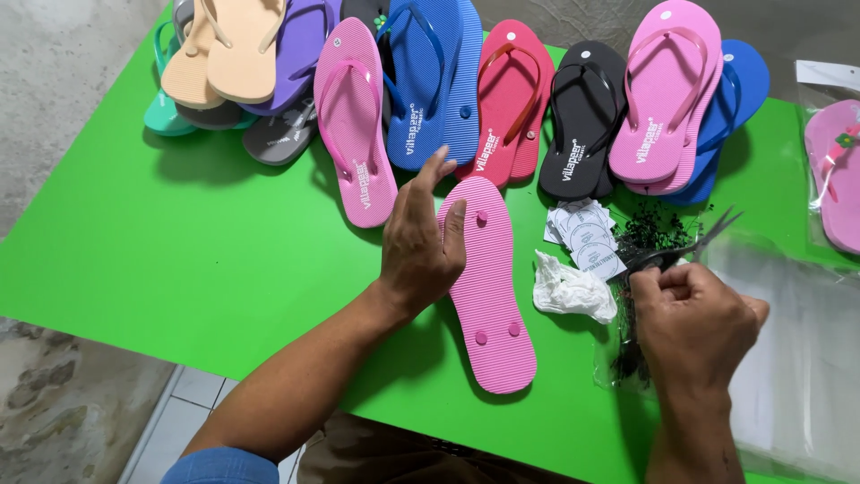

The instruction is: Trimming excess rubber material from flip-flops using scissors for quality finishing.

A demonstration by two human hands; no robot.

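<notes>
We see the left hand [419, 240] lying flat, fingers loose and spread, on the upper edge of a pink sandal sole [488, 287] that rests upside down in the middle of the green table [179, 269]. Our right hand [694, 323] is clenched around a pair of scissors [690, 246], blades open and pointing up to the right. Between the hands sit a crumpled white wrapper [569, 289] and round stickers [587, 235]. Finished flip-flops [430, 85] line the far edge.

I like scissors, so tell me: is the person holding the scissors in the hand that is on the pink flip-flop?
No, the left hand rests on the upside-down pink flip-flop, while the right hand holds the scissors.
</notes>
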